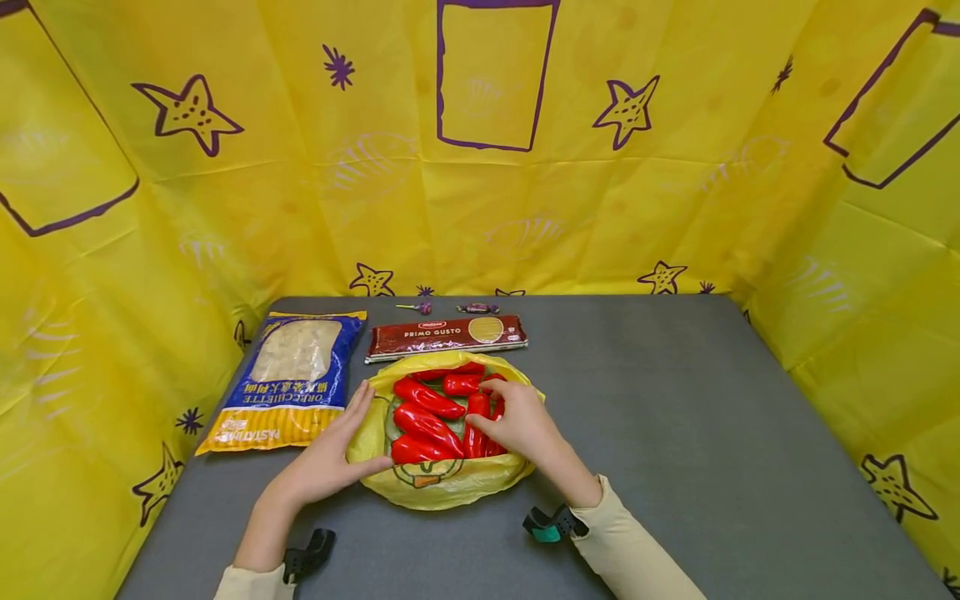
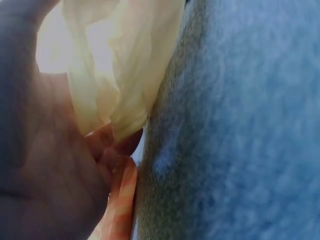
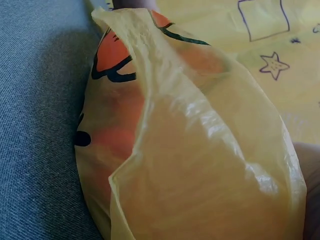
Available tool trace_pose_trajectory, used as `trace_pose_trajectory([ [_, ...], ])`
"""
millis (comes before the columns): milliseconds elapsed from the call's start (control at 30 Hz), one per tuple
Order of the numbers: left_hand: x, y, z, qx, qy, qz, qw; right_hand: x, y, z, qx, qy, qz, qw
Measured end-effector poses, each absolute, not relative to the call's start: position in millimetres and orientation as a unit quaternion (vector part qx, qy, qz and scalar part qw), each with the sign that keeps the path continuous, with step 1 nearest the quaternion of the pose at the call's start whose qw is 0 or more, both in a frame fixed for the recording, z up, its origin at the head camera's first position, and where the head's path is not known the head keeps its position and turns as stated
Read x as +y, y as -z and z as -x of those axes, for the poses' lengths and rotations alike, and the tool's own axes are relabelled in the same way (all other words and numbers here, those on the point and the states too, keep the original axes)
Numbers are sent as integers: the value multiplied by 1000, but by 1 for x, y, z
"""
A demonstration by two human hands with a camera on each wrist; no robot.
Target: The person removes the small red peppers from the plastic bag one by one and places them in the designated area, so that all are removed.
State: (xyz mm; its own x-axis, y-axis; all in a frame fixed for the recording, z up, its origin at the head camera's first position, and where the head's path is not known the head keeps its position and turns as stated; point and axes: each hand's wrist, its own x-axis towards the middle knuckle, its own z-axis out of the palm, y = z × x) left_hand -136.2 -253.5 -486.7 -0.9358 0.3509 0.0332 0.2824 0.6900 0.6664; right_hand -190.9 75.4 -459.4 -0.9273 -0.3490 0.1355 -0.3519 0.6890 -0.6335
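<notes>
A yellow plastic bag [image 1: 480, 492] lies in the middle of the table, its mouth spread wide around several glossy red peppers [image 1: 426, 397]. My left hand [image 1: 330, 458] rests against the bag's left side, fingers extended and thumb spread along the near rim. In the left wrist view, the palm [image 2: 55, 170] lies beside the thin yellow plastic [image 2: 140, 55]. My right hand [image 1: 525, 425] reaches over the right rim. Its thumb and bent fingers pinch an upright red pepper [image 1: 477, 433] at the right. The bag's wall [image 3: 200, 150] hides these fingers in the right wrist view.
A blue and yellow orecchiette pasta bag [image 1: 292, 383] lies left of the yellow bag. Behind it are a dark red spaghetti pack [image 1: 450, 335], a lollipop [image 1: 424, 308] and a wrapped candy [image 1: 478, 308]. Yellow patterned cloth [image 1: 525, 208] walls in the grey table [image 1: 675, 433].
</notes>
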Motion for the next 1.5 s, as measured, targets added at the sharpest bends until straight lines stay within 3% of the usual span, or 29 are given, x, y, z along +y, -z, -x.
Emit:
trace_pose_trajectory([
  [967, -251, 491, 135, 929, -321, -181, 36, 74, 469, 194, -925, -312, -218, -4],
  [1500, -250, 493, 134, 931, -314, -185, 32, 75, 464, 193, -879, -388, -274, 41],
])
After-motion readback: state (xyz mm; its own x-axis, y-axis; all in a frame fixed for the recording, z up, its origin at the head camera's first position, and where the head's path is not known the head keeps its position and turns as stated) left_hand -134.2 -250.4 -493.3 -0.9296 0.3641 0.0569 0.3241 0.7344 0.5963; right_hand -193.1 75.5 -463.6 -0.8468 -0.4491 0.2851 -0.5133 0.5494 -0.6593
